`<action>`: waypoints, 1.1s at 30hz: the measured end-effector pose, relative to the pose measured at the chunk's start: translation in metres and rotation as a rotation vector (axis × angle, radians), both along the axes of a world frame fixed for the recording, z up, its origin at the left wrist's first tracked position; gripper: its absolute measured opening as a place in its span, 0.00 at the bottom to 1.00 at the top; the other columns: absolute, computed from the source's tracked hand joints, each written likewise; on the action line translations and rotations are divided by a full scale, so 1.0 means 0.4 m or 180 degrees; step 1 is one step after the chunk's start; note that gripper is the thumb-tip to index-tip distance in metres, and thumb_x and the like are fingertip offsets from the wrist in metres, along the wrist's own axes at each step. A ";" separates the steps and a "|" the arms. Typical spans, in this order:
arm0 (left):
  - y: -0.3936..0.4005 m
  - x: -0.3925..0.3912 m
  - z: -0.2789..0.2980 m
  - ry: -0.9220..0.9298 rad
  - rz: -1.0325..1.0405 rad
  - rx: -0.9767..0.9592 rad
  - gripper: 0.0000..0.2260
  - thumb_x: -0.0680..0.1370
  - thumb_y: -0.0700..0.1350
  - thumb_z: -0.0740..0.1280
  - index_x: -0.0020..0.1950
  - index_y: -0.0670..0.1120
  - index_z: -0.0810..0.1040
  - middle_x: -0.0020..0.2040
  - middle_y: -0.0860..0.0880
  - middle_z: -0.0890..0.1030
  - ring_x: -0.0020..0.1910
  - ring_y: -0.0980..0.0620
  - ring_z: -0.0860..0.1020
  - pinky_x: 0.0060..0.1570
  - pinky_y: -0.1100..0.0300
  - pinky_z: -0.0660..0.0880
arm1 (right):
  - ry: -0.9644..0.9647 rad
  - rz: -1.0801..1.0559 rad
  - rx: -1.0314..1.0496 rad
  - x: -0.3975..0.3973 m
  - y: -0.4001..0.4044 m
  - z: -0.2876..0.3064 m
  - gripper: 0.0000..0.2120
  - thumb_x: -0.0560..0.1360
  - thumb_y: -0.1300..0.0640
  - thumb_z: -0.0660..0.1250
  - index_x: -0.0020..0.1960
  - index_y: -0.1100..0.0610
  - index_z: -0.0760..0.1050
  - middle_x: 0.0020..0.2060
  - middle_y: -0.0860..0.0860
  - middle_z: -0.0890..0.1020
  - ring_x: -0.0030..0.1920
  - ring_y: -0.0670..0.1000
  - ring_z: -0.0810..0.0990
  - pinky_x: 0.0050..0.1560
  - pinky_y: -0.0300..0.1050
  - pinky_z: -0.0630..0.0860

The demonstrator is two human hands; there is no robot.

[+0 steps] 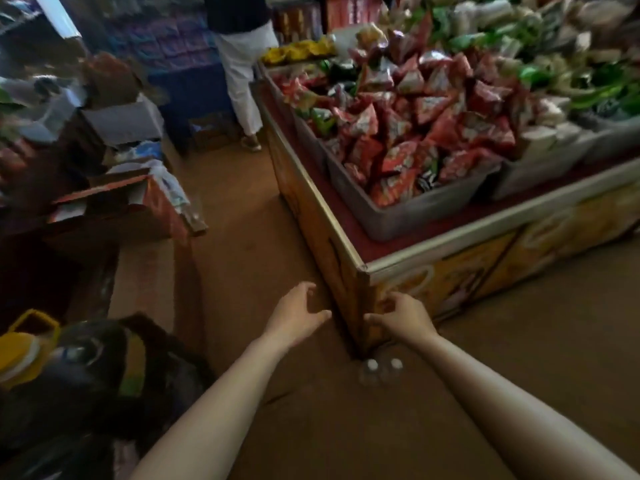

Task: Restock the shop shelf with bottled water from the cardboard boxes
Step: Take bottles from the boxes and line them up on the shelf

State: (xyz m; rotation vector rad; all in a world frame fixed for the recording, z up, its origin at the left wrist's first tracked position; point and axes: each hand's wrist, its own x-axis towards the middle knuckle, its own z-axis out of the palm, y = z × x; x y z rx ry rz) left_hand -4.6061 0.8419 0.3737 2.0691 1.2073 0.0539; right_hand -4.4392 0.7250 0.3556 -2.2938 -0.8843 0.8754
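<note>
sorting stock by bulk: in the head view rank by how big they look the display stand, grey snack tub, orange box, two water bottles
1. Display stand
2. Grey snack tub
3. Orange box
4. Two water bottles, which look alike

Tub against box is unsure; both are blurred and at different distances.

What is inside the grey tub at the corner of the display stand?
The grey tub is heaped with mostly red triangular snack packets. They cover the tub's bottom, so anything beneath them is hidden.

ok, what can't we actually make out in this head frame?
- Water bottles: only white caps clear; bodies dim and see-through, count unsure.
- Cardboard boxes: motion blur, contents unreadable.
- Right hand: fingers curled near the display corner; touch or hold unclear.
- Other person: upper body cut off by the top edge.
- Left hand: empty, spread.
</note>
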 end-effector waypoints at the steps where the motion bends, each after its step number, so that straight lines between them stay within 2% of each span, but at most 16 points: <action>1: -0.002 0.023 -0.063 0.0038 -0.0090 -0.0074 0.29 0.74 0.51 0.71 0.71 0.48 0.65 0.68 0.49 0.72 0.67 0.51 0.70 0.65 0.58 0.68 | 0.0027 -0.0075 -0.0074 0.020 -0.019 -0.066 0.18 0.68 0.45 0.74 0.54 0.52 0.76 0.46 0.46 0.80 0.46 0.46 0.78 0.43 0.41 0.75; 5: -0.010 0.095 -0.341 0.0114 -0.0317 -0.0342 0.30 0.72 0.50 0.73 0.71 0.48 0.66 0.67 0.49 0.73 0.65 0.51 0.72 0.62 0.58 0.71 | 0.0178 -0.0338 -0.0317 0.068 -0.081 -0.343 0.18 0.67 0.45 0.75 0.52 0.52 0.75 0.44 0.45 0.79 0.49 0.49 0.79 0.47 0.44 0.77; 9: -0.013 0.141 -0.629 0.0238 -0.0534 -0.0553 0.32 0.71 0.50 0.74 0.71 0.48 0.66 0.68 0.49 0.73 0.66 0.51 0.71 0.61 0.61 0.69 | 0.0183 -0.0510 -0.0328 0.071 -0.123 -0.611 0.06 0.72 0.50 0.71 0.43 0.50 0.74 0.38 0.45 0.77 0.48 0.52 0.79 0.47 0.44 0.75; 14: -0.001 0.193 -0.968 0.0355 -0.0784 -0.0828 0.34 0.71 0.48 0.75 0.73 0.48 0.64 0.71 0.48 0.69 0.69 0.50 0.69 0.61 0.62 0.67 | 0.0464 -0.0448 -0.0442 0.054 -0.133 -0.936 0.10 0.74 0.43 0.67 0.45 0.49 0.74 0.44 0.50 0.82 0.46 0.51 0.81 0.50 0.49 0.79; 19: 0.008 0.257 -1.243 0.0202 -0.0852 -0.0909 0.38 0.68 0.46 0.77 0.74 0.50 0.62 0.73 0.49 0.65 0.71 0.49 0.67 0.66 0.56 0.67 | 0.0605 -0.0424 -0.0427 0.070 -0.119 -1.197 0.11 0.71 0.48 0.70 0.50 0.51 0.76 0.45 0.50 0.82 0.45 0.48 0.82 0.51 0.51 0.81; 23: 0.010 0.307 -1.376 -0.0065 -0.0970 -0.0960 0.38 0.67 0.51 0.77 0.73 0.52 0.65 0.73 0.50 0.66 0.70 0.49 0.67 0.68 0.51 0.68 | 0.0687 -0.0576 -0.0397 0.079 -0.097 -1.323 0.09 0.70 0.52 0.73 0.47 0.50 0.74 0.44 0.50 0.80 0.44 0.48 0.80 0.51 0.48 0.80; 25: 0.004 0.325 -1.411 -0.0095 -0.1049 -0.0855 0.32 0.69 0.52 0.76 0.70 0.50 0.69 0.69 0.50 0.71 0.67 0.50 0.70 0.66 0.54 0.69 | 0.0642 -0.0627 -0.0431 0.080 -0.092 -1.363 0.15 0.69 0.51 0.73 0.52 0.56 0.76 0.46 0.54 0.81 0.46 0.52 0.80 0.51 0.52 0.80; 26: 0.000 0.330 -1.421 -0.0086 -0.1060 -0.0832 0.30 0.70 0.51 0.75 0.69 0.49 0.71 0.67 0.50 0.73 0.65 0.51 0.72 0.63 0.57 0.70 | 0.0630 -0.0622 -0.0449 0.079 -0.092 -1.379 0.19 0.69 0.50 0.73 0.56 0.57 0.76 0.49 0.55 0.81 0.49 0.54 0.80 0.52 0.54 0.79; 28: -0.003 0.332 -1.428 -0.0078 -0.1048 -0.0854 0.27 0.71 0.49 0.75 0.68 0.49 0.73 0.65 0.51 0.76 0.63 0.52 0.73 0.57 0.63 0.70 | 0.0651 -0.0620 -0.0541 0.076 -0.093 -1.388 0.26 0.68 0.49 0.74 0.62 0.55 0.73 0.55 0.53 0.79 0.54 0.53 0.78 0.55 0.51 0.78; 30: -0.003 0.331 -1.428 -0.0081 -0.1060 -0.0859 0.26 0.71 0.49 0.75 0.67 0.48 0.73 0.64 0.51 0.76 0.63 0.52 0.74 0.55 0.64 0.69 | 0.0689 -0.0629 -0.0612 0.077 -0.094 -1.391 0.26 0.69 0.50 0.74 0.64 0.55 0.72 0.56 0.52 0.78 0.55 0.51 0.78 0.55 0.47 0.77; 33: -0.002 0.331 -1.423 -0.0082 -0.1092 -0.0869 0.25 0.71 0.49 0.74 0.67 0.47 0.73 0.63 0.50 0.77 0.63 0.52 0.74 0.56 0.63 0.70 | 0.0736 -0.0605 -0.0491 0.080 -0.089 -1.391 0.24 0.70 0.51 0.73 0.63 0.55 0.72 0.51 0.48 0.76 0.51 0.48 0.77 0.54 0.44 0.77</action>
